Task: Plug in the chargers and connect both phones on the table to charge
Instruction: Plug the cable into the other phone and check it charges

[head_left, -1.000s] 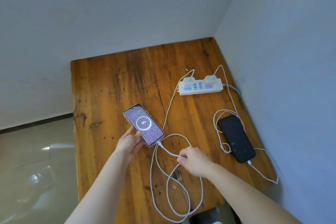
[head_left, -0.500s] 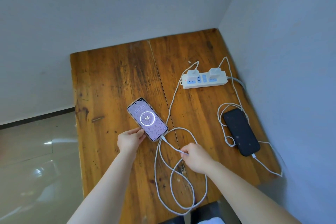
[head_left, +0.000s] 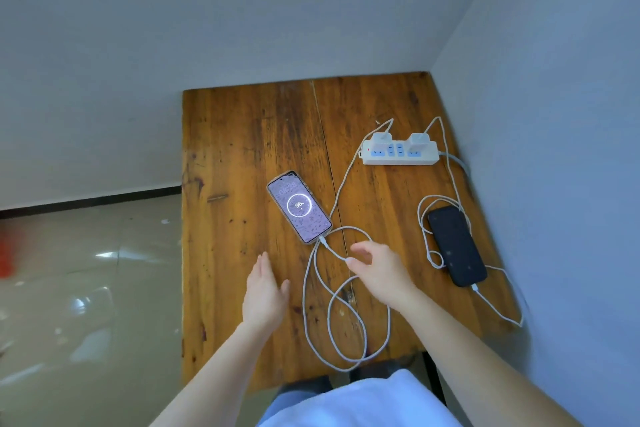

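Observation:
A lit phone (head_left: 299,207) showing a charging ring lies mid-table with a white cable (head_left: 341,319) plugged into its near end; the cable loops toward the table's front edge. A black phone (head_left: 456,245) with a dark screen lies at the right, its own white cable (head_left: 498,302) plugged in. Both cables run to two white chargers (head_left: 419,140) seated in a white power strip (head_left: 400,152). My left hand (head_left: 265,291) hovers open below the lit phone, touching nothing. My right hand (head_left: 379,270) is open above the cable, fingers spread.
The wooden table (head_left: 242,149) sits in a corner, walls behind and to the right. Its left edge drops to a glossy tiled floor (head_left: 86,288). The strip's grey lead (head_left: 459,163) runs off the right side. My white clothing (head_left: 363,402) shows at the bottom.
My left hand has let go of the lit phone and drawn back. My right hand has released the cable and opened. The view has shifted, so the table sits further right.

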`<state>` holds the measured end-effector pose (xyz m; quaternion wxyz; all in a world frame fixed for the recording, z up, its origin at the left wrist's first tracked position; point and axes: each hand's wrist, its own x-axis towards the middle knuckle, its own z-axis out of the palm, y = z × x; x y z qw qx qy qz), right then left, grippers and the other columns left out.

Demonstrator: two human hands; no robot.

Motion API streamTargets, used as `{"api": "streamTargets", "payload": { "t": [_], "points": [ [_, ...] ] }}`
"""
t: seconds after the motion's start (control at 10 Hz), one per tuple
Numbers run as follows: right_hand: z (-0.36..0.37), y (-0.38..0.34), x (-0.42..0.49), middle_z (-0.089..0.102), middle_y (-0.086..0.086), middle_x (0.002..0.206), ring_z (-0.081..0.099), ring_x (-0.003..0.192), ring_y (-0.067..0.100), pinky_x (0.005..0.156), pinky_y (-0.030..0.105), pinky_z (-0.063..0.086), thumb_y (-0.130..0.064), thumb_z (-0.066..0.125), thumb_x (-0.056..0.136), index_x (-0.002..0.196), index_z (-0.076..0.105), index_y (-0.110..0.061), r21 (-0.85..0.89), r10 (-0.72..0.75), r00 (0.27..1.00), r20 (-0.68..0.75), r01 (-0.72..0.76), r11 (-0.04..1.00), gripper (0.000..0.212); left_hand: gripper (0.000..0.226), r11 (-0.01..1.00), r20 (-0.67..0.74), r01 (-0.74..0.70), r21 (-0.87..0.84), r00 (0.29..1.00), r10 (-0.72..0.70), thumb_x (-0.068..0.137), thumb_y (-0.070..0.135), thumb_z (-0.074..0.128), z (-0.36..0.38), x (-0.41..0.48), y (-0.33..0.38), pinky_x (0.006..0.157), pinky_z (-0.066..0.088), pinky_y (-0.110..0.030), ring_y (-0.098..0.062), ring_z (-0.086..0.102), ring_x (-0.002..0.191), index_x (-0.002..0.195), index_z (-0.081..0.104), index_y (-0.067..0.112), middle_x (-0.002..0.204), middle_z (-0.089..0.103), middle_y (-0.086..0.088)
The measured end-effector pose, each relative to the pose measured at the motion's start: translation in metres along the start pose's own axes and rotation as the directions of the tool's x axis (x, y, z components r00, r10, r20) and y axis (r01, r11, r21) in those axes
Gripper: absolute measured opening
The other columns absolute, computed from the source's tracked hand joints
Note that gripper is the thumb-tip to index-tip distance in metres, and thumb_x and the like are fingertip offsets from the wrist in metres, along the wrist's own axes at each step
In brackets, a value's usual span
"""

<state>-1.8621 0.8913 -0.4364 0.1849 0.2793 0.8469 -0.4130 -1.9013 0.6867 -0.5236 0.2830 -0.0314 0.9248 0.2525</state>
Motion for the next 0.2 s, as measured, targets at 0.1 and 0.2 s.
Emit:
{"api": "streamTargets", "payload": {
  "t": [0.1, 0.2],
  "points": [
    [-0.025, -0.023, -0.034, 0.065, -0.013, 0.104, 0.06, 0.103, 0.008, 0.075, 0.013, 0.045, -0.033, 0.06, 0.089, 0.112, 0.063, -0.023, 0.193, -0.075, 0.996, -0.045, 0.083, 0.978, 0.026, 0.076, 0.994, 0.04, 0.009, 0.111, 0.999, -0.014, 0.095, 0.032, 0.05, 0.007, -0.021, -0.02, 0.116, 0.017, -0.037, -0.025, 0.003, 0.147, 0.151, 0.004, 0.01, 0.161, 0.002, -0.009],
    [-0.071, -0.052, -0.074, 0.07, -0.014, 0.094, 0.065, 0.094, 0.007, 0.071, 0.017, 0.054, -0.038, 0.062, 0.086, 0.103, 0.067, -0.026, 0.335, -0.171, 0.972, -0.16, 0.216, 0.917, 0.021, 0.08, 0.973, 0.077, 0.015, 0.232, 0.996, -0.034, 0.095, 0.035, 0.048, 0.011, -0.033, -0.04, 0.117, 0.012, -0.038, -0.03, -0.006, 0.146, 0.151, -0.003, 0.01, 0.16, -0.009, -0.014]
  ]
}}
